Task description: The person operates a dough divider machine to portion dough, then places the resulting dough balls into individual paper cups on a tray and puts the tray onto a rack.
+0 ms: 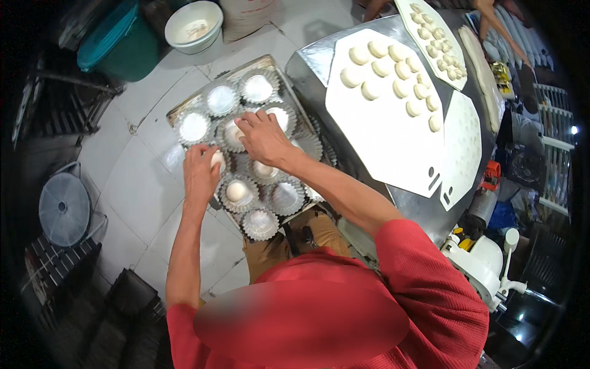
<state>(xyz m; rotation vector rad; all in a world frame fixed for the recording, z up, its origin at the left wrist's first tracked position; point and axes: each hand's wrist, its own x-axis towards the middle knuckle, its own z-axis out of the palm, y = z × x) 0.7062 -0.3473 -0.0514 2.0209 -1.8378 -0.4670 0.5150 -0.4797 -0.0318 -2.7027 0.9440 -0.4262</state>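
Several fluted metal baking tins [261,225] stand on a tray [265,59] in front of me. Some look white inside, and a few hold a round dough ball [236,191]. At the tray's left edge my left hand [200,176] curls its fingers round a dough ball [217,159] over a tin. My right hand [267,141] reaches over the middle of the tray, its bent fingertips on another dough ball [233,133] inside a tin. Below its wrist, one more dough ball [264,169] sits in a tin, partly covered by the arm.
On the metal table [314,63] to the right lies a white board [381,144] with several dough balls. Beyond it are a second board [440,37] of dough pieces and a long dough roll [480,74]. A green bin [120,46], a bowl [194,27] and a fan [64,208] stand leftward.
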